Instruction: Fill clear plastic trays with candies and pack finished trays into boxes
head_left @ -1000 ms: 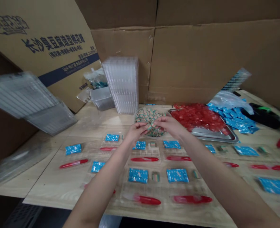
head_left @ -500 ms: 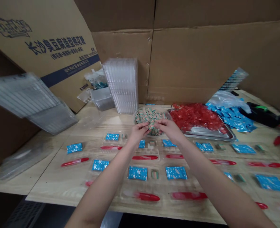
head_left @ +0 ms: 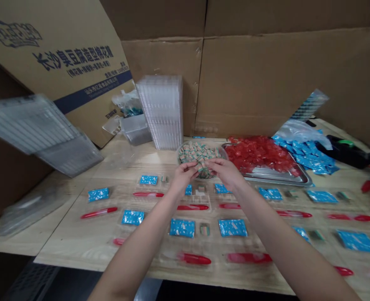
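Observation:
Over the near rim of a round clear bowl (head_left: 224,154), my two hands are close together, fingertips pinched. The bowl is heaped with small beige-and-green pieces (head_left: 195,150), perhaps wrapped sweets. My left hand (head_left: 183,174) pinches one such small piece at the bowl's near left. My right hand (head_left: 225,170) is closed at the near right, thumb and forefinger on a piece too; the fingers partly hide it. Below my hands lie clear plastic trays (head_left: 200,202) holding blue sachets (head_left: 182,228), red sticks (head_left: 194,207) and, in some, a small beige-and-green piece (head_left: 204,229).
Red plastic pieces (head_left: 260,154) are heaped on a metal tray (head_left: 276,179) right of the bowl. Blue sachets (head_left: 317,156) and a black tape dispenser (head_left: 345,150) lie farther right. Stacked clear trays (head_left: 161,113) stand behind left; others (head_left: 43,129) lean before a printed carton (head_left: 78,62).
My hands stay at the bowl's near rim, with only slight finger movement. The right hand has shifted a little toward the bowl's middle. Trays and sachets lie as before.

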